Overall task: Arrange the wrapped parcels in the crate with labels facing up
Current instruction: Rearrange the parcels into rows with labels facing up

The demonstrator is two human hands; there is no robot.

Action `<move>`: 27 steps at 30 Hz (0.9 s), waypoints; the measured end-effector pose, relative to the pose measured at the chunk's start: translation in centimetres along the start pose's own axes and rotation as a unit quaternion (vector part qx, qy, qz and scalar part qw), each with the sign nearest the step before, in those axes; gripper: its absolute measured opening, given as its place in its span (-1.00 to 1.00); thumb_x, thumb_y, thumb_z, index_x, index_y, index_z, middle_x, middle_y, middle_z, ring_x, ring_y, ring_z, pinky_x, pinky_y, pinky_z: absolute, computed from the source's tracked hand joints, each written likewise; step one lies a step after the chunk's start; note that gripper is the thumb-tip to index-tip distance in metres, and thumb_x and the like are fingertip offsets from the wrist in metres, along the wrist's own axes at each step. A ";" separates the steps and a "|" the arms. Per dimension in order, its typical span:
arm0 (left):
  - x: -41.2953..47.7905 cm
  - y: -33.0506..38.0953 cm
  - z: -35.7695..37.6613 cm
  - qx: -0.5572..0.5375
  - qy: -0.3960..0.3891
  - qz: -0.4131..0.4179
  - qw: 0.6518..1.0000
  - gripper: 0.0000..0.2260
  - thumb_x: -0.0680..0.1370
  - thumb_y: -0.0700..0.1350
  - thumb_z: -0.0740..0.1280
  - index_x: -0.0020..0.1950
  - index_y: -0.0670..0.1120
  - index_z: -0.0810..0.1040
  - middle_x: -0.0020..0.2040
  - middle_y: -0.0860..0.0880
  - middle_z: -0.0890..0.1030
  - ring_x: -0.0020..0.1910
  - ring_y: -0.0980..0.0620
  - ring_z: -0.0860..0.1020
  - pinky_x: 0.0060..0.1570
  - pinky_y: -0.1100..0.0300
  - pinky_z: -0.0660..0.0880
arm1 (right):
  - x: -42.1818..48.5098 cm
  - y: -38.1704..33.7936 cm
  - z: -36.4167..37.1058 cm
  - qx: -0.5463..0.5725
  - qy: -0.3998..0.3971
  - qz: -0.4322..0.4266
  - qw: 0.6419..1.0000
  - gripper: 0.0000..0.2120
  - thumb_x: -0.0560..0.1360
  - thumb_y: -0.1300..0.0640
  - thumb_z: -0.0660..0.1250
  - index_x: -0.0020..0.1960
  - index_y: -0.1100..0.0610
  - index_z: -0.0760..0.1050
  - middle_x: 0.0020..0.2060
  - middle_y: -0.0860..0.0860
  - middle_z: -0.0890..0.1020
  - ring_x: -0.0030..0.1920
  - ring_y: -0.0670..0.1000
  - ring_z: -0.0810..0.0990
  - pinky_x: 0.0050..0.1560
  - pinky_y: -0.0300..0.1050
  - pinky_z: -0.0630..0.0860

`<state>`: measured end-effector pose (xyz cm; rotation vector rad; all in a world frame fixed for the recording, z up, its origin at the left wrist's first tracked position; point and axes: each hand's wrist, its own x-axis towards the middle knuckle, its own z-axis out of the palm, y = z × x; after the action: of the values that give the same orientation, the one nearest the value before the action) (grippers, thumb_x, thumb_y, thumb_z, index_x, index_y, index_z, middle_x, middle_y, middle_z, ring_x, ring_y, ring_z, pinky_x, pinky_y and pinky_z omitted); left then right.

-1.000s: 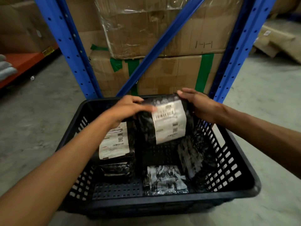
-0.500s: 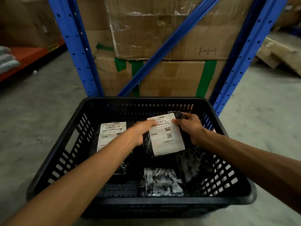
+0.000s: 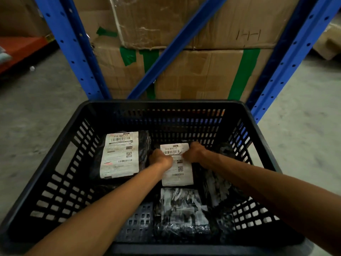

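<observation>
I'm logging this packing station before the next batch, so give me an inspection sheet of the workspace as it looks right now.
Surface: grey concrete floor; black slotted plastic crate stands on it.
Job's things: left parcel lies flat, label up. Middle parcel label up, under both hands. Front parcel and right parcel show only wrinkled black wrap, no label seen.
Clutter: small white scrap on the floor at far left.
Grippers: left hand and right hand press on the middle parcel's label.
Cables: nothing seen.
Surroundings: blue rack uprights with a diagonal brace; stacked cardboard boxes with green tape behind the crate.
</observation>
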<state>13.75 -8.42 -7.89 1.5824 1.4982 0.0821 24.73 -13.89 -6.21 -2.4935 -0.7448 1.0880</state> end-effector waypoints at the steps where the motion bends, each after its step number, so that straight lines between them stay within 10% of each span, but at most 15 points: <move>1: 0.1 -0.5 0.5 0.050 -0.014 -0.002 0.999 -0.44 0.51 -0.18 0.35 0.50 -0.21 0.34 0.44 -0.21 0.45 0.38 -0.17 0.48 0.31 0.06 0.49 | 0.3 0.3 0.5 -0.051 -0.013 0.005 0.999 -0.41 0.54 0.14 0.34 0.49 0.29 0.25 0.41 0.18 0.45 0.37 0.15 0.49 0.33 -0.04 0.48; 5: 0.9 -1.4 0.9 0.129 -0.057 -0.004 0.990 -0.19 0.52 -0.15 0.40 0.62 -0.21 -0.02 0.60 -0.17 0.17 0.52 -0.13 0.29 0.42 0.18 0.33 | 1.6 0.7 1.8 -0.209 -0.020 -0.017 0.978 -0.24 0.60 0.04 0.23 0.55 0.42 -0.09 0.55 0.27 0.18 0.51 0.18 0.29 0.44 -0.08 0.29; 14: -0.7 -1.2 -0.2 0.273 -0.122 0.070 0.952 -0.24 0.63 -0.20 0.23 0.60 -0.22 -0.27 0.63 -0.21 -0.13 0.62 -0.16 -0.06 0.53 0.07 0.03 | 0.5 0.5 1.3 -0.505 -0.040 -0.044 0.861 -0.34 0.62 -0.02 0.12 0.56 0.35 0.05 0.56 0.36 0.04 0.53 0.47 -0.07 0.53 0.32 -0.03; 17: -3.3 0.2 -1.9 0.308 -0.148 0.161 0.926 -0.34 0.64 -0.23 0.14 0.61 -0.26 -0.19 0.63 -0.20 -0.11 0.62 -0.15 -0.04 0.51 0.14 0.07 | -2.9 1.3 -1.4 -0.421 0.016 -0.152 0.894 -0.46 0.61 0.11 0.15 0.51 0.33 0.20 0.50 0.27 0.28 0.49 0.26 0.30 0.45 0.05 0.29; 20: -6.9 0.9 -5.3 0.404 -0.200 0.186 0.873 -0.42 0.61 -0.22 0.15 0.62 -0.17 0.05 0.61 -0.15 0.15 0.56 -0.11 0.20 0.46 0.15 0.24 | -6.2 2.6 -4.4 -0.395 0.043 -0.263 0.879 -0.48 0.53 0.23 0.21 0.49 0.18 0.32 0.42 0.15 0.46 0.36 0.16 0.49 0.34 -0.02 0.45; 27: -11.5 -4.7 -8.7 0.549 -0.259 0.363 0.708 -0.24 0.59 -0.31 0.25 0.64 -0.09 -0.15 0.64 -0.08 0.03 0.60 -0.04 0.13 0.52 0.16 0.12 | -13.8 4.5 -4.3 -0.469 -0.121 -0.310 0.818 -0.17 0.42 0.20 0.47 0.58 0.06 0.13 0.44 0.10 0.45 0.39 0.11 0.48 0.40 -0.04 0.42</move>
<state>1.98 -13.79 0.02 2.7432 0.2824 -0.9046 21.53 -25.80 2.49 -2.3788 -2.4502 0.8839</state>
